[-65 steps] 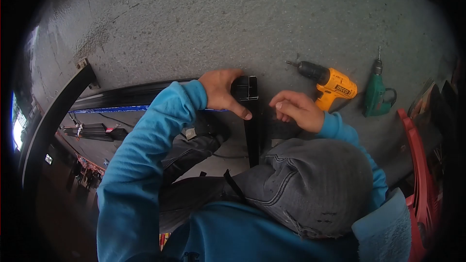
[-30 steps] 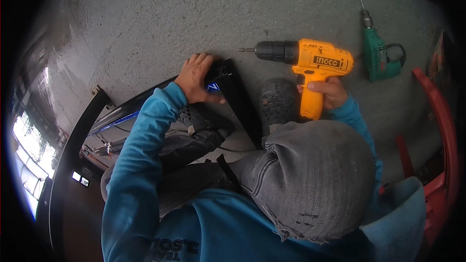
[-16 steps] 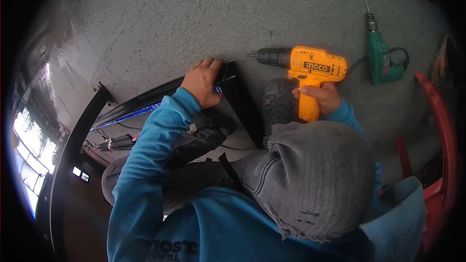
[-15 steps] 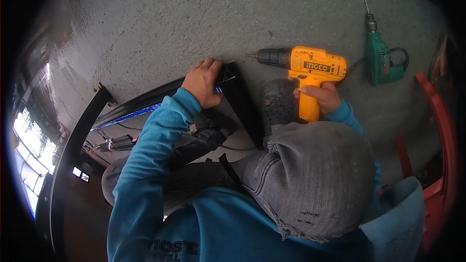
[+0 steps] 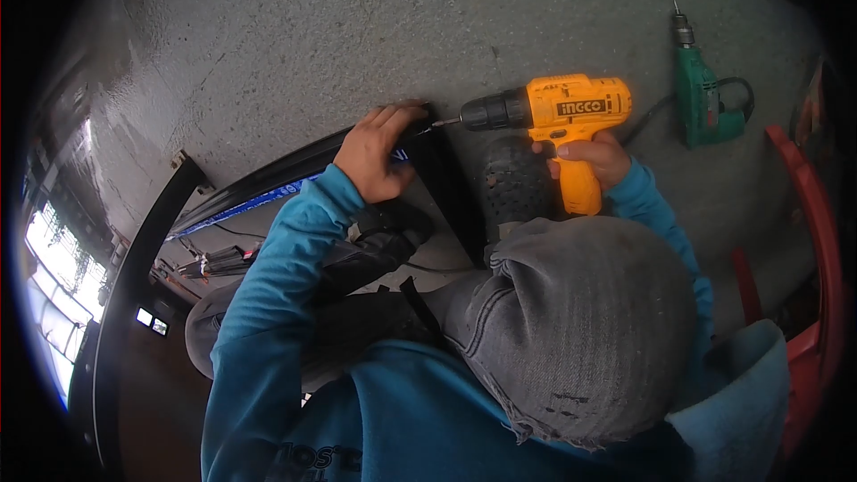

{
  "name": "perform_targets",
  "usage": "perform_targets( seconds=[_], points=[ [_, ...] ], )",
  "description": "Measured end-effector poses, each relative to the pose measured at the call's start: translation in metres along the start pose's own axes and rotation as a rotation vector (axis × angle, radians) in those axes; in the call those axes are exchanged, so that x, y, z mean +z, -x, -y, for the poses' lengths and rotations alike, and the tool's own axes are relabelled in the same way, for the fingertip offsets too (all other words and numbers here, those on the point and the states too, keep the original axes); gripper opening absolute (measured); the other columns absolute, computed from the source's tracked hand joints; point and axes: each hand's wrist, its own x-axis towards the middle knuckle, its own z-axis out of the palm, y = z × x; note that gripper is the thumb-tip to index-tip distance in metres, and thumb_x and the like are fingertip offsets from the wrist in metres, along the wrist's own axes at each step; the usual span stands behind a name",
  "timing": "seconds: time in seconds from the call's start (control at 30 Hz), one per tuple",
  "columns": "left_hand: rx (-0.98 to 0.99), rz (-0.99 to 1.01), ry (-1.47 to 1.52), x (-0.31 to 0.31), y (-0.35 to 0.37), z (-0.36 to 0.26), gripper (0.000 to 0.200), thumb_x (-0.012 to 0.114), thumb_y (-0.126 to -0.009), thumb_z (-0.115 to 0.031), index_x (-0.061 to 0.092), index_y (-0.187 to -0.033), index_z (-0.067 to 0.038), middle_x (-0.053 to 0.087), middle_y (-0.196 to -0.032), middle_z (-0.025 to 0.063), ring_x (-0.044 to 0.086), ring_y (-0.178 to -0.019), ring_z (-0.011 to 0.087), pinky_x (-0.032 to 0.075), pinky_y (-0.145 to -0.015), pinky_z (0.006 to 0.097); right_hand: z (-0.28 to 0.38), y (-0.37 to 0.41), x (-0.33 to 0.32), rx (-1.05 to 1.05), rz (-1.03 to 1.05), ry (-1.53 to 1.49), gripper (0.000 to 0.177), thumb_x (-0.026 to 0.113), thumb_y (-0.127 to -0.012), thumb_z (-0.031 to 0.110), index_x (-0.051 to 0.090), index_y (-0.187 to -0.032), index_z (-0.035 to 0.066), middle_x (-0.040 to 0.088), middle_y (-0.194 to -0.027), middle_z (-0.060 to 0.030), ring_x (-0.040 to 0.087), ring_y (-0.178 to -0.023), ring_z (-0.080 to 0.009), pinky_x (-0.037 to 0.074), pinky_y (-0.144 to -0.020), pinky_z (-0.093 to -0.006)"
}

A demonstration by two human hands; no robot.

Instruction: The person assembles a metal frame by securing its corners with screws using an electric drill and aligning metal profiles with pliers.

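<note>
My right hand (image 5: pixel 596 161) is wrapped round the handle of a yellow and black cordless drill (image 5: pixel 580 107), index finger at the trigger. The drill lies level, its bit pointing left. The bit's tip meets the outer face of a black metal frame (image 5: pixel 446 187) close to its corner; whether a screw is there is too small to tell. My left hand (image 5: pixel 379 152) grips the frame's long bar just beside that corner, fingers over the far edge and thumb on the near side. Blue printed film (image 5: pixel 259 203) runs along the bar's inner side.
A green corded drill (image 5: pixel 701 98) with a bit fitted lies on the concrete floor (image 5: pixel 357 27) at upper right. Red curved metal (image 5: pixel 826 250) stands at the right edge. My boot (image 5: pixel 513 178) is below the yellow drill. A dark curved-looking bar (image 5: pixel 134 268) rises at left.
The cordless drill has moved left and slightly up, bringing its bit to the frame's corner. My left hand's fingers have shifted a little along the bar toward the corner.
</note>
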Motion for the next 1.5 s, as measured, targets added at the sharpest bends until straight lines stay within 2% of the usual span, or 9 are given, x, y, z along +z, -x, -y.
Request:
perform_targets(
  seconds=[0.03, 0.27, 0.47, 0.53, 0.63, 0.97, 1.17, 1.33, 1.5],
  points=[
    [0.074, -0.009, 0.085, -0.003, 0.0, 0.0, 0.069, 0.064, -0.057, -0.006, 0.053, -0.125, 0.001, 0.055, -0.128, 0.0195, 0.051, -0.12, 0.0393, 0.042, -0.104, 0.0434, -0.001, 0.0, -0.001, 0.005, 0.004, 0.006, 0.046, 0.067, -0.08, 0.011, 0.053, -0.124, 0.004, 0.064, -0.108, -0.0153, 0.066, -0.079, -0.0194, 0.057, -0.07, -0.031],
    [0.081, 0.006, 0.087, -0.005, 0.0, -0.003, 0.071, 0.07, -0.054, -0.013, 0.053, -0.123, -0.001, 0.056, -0.125, 0.0188, 0.048, -0.123, 0.0411, 0.042, -0.104, 0.0475, 0.005, -0.001, 0.004, 0.024, -0.033, 0.014, 0.048, 0.068, -0.078, 0.01, 0.054, -0.123, 0.001, 0.066, -0.104, -0.0149, 0.065, -0.073, -0.0176, 0.057, -0.066, -0.0315],
    [0.053, 0.061, 0.066, 0.0, -0.001, 0.009, 0.064, 0.071, -0.06, -0.005, 0.055, -0.122, -0.004, 0.058, -0.123, 0.0161, 0.051, -0.12, 0.0386, 0.045, -0.101, 0.0437, 0.004, -0.003, 0.005, -0.01, -0.028, 0.016, 0.048, 0.068, -0.078, 0.01, 0.053, -0.123, 0.002, 0.066, -0.102, -0.0149, 0.065, -0.072, -0.0175, 0.057, -0.065, -0.0309],
    [0.144, 0.022, 0.05, 0.001, -0.002, 0.011, 0.06, 0.067, -0.063, 0.003, 0.055, -0.121, -0.004, 0.058, -0.124, 0.0156, 0.054, -0.116, 0.0374, 0.047, -0.099, 0.0419, 0.004, -0.002, 0.005, -0.031, -0.011, 0.021, 0.047, 0.068, -0.078, 0.01, 0.054, -0.123, 0.002, 0.066, -0.102, -0.015, 0.065, -0.072, -0.0173, 0.057, -0.065, -0.0304],
    [0.13, 0.056, 0.076, 0.0, 0.001, 0.011, 0.06, 0.066, -0.062, 0.005, 0.056, -0.121, -0.005, 0.057, -0.125, 0.0153, 0.055, -0.115, 0.0371, 0.048, -0.097, 0.0419, 0.003, 0.001, 0.003, -0.034, 0.004, 0.027, 0.048, 0.068, -0.078, 0.01, 0.054, -0.123, 0.002, 0.066, -0.103, -0.0149, 0.065, -0.072, -0.0173, 0.057, -0.064, -0.0305],
    [0.058, 0.018, -0.018, 0.007, 0.005, 0.005, 0.062, 0.067, -0.061, 0.006, 0.056, -0.121, -0.007, 0.056, -0.13, 0.0129, 0.056, -0.117, 0.0353, 0.05, -0.097, 0.0413, 0.001, 0.004, 0.006, -0.022, -0.003, 0.032, 0.048, 0.067, -0.078, 0.01, 0.054, -0.124, 0.002, 0.066, -0.103, -0.0138, 0.065, -0.074, -0.0168, 0.056, -0.067, -0.0295],
    [0.107, 0.055, -0.01, 0.005, 0.004, 0.009, 0.063, 0.066, -0.063, 0.007, 0.055, -0.123, -0.007, 0.056, -0.131, 0.012, 0.057, -0.116, 0.0342, 0.051, -0.096, 0.0402, 0.001, 0.003, 0.006, -0.017, 0.008, 0.041, 0.045, 0.067, -0.08, 0.01, 0.055, -0.122, 0.001, 0.067, -0.102, -0.0128, 0.065, -0.074, -0.0165, 0.056, -0.067, -0.0299],
    [-0.01, 0.027, 0.075, 0.007, 0.009, 0.004, 0.066, 0.065, -0.067, 0.008, 0.05, -0.13, -0.007, 0.059, -0.126, 0.0163, 0.059, -0.113, 0.0364, 0.052, -0.094, 0.0402, 0.001, 0.004, 0.006, -0.045, 0.0, 0.044, 0.043, 0.068, -0.081, 0.011, 0.056, -0.121, 0.001, 0.067, -0.102, -0.0128, 0.065, -0.074, -0.0163, 0.057, -0.067, -0.0299],
    [0.009, 0.056, 0.083, 0.005, 0.006, 0.008, 0.067, 0.065, -0.067, 0.008, 0.049, -0.13, -0.007, 0.059, -0.126, 0.0177, 0.059, -0.113, 0.037, 0.053, -0.093, 0.0405, -0.001, 0.002, 0.005, -0.036, -0.005, 0.041, 0.043, 0.067, -0.081, 0.01, 0.056, -0.121, 0.001, 0.067, -0.102, -0.0133, 0.065, -0.074, -0.0165, 0.057, -0.068, -0.0301]
  ],
)
